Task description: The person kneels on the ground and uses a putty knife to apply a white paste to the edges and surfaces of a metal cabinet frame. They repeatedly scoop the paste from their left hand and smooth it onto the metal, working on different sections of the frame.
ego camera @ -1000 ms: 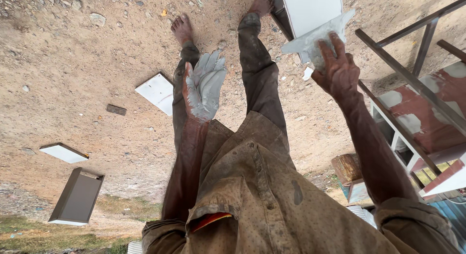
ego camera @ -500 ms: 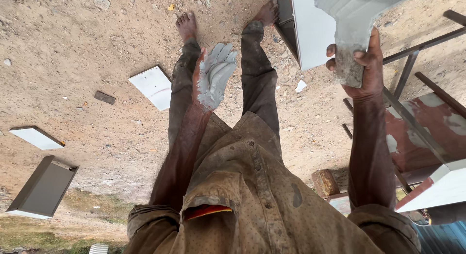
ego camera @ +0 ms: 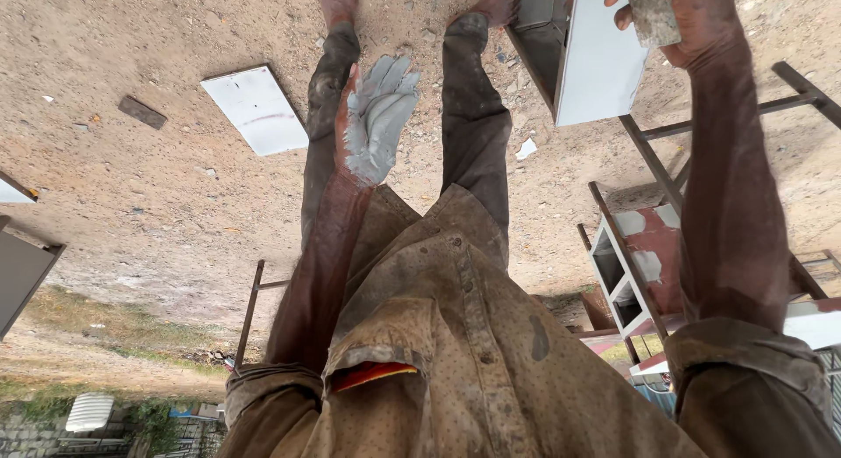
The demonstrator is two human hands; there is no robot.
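Observation:
My left hand [ego camera: 377, 116] is held palm up in front of my legs, fingers spread and coated in grey paste; it holds nothing. My right hand [ego camera: 701, 24] is raised at the top right and grips a crumpled grey piece [ego camera: 653, 16], the kind of which I cannot tell. That piece sits at the upper edge of a white panel [ego camera: 600, 73] on a box-like metal cabinet [ego camera: 539, 24]. My bare feet and dirty trousers stand on sandy ground between the two hands.
A white flat panel [ego camera: 258, 108] and a small dark block [ego camera: 142, 112] lie on the dirt to the left. A dark metal frame [ego camera: 666, 173] and a red-and-white shelf unit [ego camera: 635, 265] stand at the right. A grey panel [ego camera: 22, 274] lies at the left edge.
My right hand has risen with the grey piece up to the top of the white panel. My left hand stays open and paste-covered in about the same place.

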